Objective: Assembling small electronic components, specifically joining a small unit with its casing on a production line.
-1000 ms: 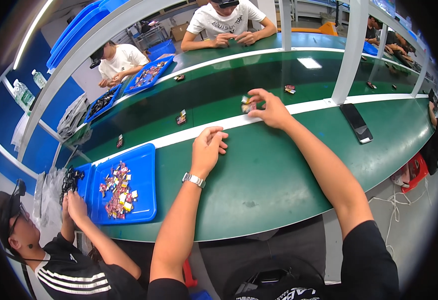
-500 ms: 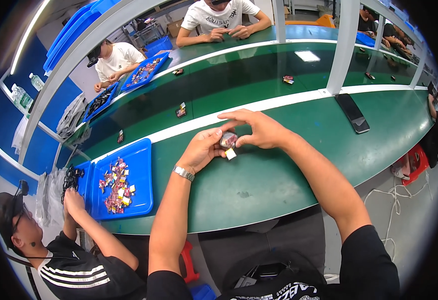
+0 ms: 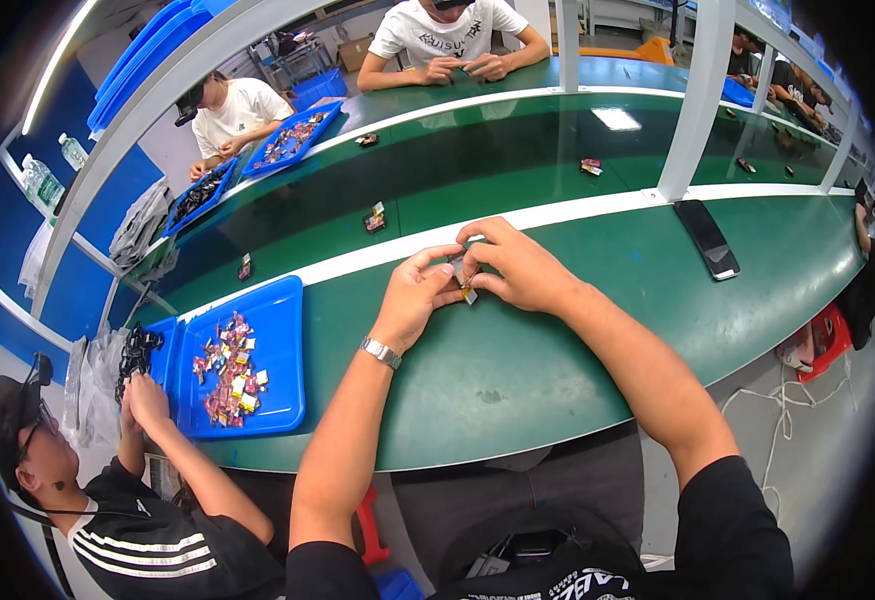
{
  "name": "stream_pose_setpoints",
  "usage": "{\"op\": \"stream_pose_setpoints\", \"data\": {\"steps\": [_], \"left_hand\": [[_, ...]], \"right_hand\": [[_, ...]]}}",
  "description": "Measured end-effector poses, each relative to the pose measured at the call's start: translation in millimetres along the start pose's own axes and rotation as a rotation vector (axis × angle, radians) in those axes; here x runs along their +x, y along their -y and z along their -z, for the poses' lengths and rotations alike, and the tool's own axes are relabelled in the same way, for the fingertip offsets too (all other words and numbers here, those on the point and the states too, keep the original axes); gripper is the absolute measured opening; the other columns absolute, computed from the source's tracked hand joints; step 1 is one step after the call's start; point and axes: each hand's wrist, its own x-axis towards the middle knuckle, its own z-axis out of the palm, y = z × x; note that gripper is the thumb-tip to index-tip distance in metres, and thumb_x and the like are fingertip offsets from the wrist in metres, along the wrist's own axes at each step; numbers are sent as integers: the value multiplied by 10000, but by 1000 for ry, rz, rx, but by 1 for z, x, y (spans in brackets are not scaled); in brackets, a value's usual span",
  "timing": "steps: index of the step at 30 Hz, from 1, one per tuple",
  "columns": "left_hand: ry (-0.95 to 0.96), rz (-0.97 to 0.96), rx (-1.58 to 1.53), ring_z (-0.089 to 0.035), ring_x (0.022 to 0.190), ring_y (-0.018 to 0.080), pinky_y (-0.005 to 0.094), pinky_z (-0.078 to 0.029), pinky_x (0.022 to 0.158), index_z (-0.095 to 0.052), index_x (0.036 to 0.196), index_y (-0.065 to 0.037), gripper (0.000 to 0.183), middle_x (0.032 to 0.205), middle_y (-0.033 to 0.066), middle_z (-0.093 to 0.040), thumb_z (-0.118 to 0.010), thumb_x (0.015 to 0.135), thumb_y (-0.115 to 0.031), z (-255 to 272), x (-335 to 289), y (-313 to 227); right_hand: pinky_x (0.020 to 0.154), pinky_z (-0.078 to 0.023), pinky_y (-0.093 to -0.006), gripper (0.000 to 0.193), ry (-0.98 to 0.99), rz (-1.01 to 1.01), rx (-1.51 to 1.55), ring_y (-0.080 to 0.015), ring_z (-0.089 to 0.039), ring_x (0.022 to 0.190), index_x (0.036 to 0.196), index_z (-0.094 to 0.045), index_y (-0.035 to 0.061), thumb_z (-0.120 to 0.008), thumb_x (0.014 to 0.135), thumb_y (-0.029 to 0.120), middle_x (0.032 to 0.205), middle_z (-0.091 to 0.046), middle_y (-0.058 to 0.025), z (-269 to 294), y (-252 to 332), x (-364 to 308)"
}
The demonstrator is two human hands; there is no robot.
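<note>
My left hand (image 3: pixel 416 300) is closed, its thumb and fingers pinching a small clear-and-dark packet (image 3: pixel 461 272) with a yellow-and-white tag (image 3: pixel 471 296) hanging below. On the other side my right hand (image 3: pixel 520 268) is closed too, thumb and index finger pressed against the same packet. Both hands hold it above the green table (image 3: pixel 518 350), near the white rail. The fingers cover most of the packet, so its details are hidden. Left of my left forearm, a blue tray (image 3: pixel 291 350) contains a heap of small red, yellow and white packets (image 3: pixel 233 380).
A black phone (image 3: pixel 706 240) lies on the table at the right. Beyond the white rail (image 3: pixel 548 212), a green belt carries scattered small packets (image 3: pixel 375 217). A co-worker (image 3: pixel 148 540) works close on my left; others sit across. A grey post (image 3: pixel 698 110) rises from the rail.
My right hand has closed in on the packet, its thumb and index finger now pinching where they were apart. The packet has turned and is more covered. Packets on the belt have shifted slightly right.
</note>
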Motion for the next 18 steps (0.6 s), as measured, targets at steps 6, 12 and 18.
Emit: {"op": "stream_pose_setpoints", "data": {"steps": [6,12,18], "left_hand": [[-20,11,44,-662,953,165,320,-564,852,-531,1296,-6,337,1105,102,-654,-528,964,-61,-1,-1,-1],[35,-3,18,-651,993,168,304,-562,850,-514,1311,16,374,1147,115,-652,-549,939,-11,3,0,2],[107,-26,58,-645,1012,157,290,-551,860,-509,1321,13,390,1176,115,-650,-556,933,11,4,0,1]], "right_hand": [[966,-465,-387,69,-12,14,-81,-254,-507,1175,881,-675,93,-704,828,126,1209,-558,-38,-8,-4,-1],[955,-469,-369,80,-28,-89,12,-242,-519,1163,873,-696,56,-647,849,115,1173,-587,-47,-9,0,1],[941,-480,-376,65,3,-156,16,-260,-528,1151,870,-699,75,-675,818,106,1177,-596,-52,-8,3,2]]}}
